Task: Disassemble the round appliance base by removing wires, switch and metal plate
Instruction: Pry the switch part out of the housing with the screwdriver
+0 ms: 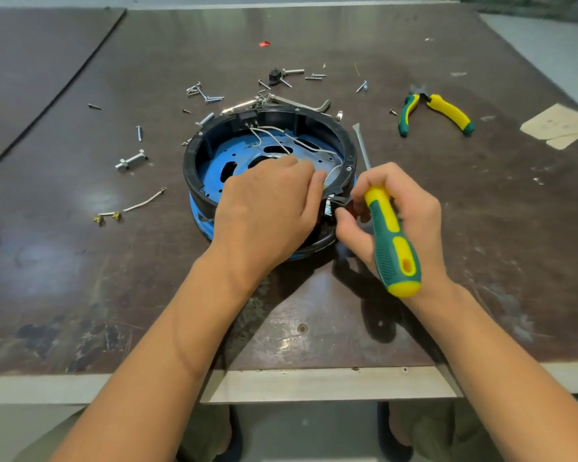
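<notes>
Round base (pixel 350 151) sits mid-counter (pixel 80 278), black ring on top, blue below, open side up. Inside: slotted plate (pixel 221 161) on the floor, thin white wires (pixel 281 141) running from a black block (pixel 247 116) on the far inner wall toward the near-right rim.

Left grip (pixel 267 208) lies over the near rim, fingers curled down inside by the wires; tips hidden, can't tell if they pinch anything. Right grip (pixel 394 215) is closed round a yellow-green screwdriver (pixel 392 241), shaft pointing far, just right of the base. Its thumb and forefinger are at a small black part (pixel 339 203) on the near-right rim.

Loose screws (pixel 211 98) and a bolt (pixel 131 160) lie far and left of the base. A cut wire w/ brass ends (pixel 131 206) lies left, pliers (pixel 434 110) far right.
</notes>
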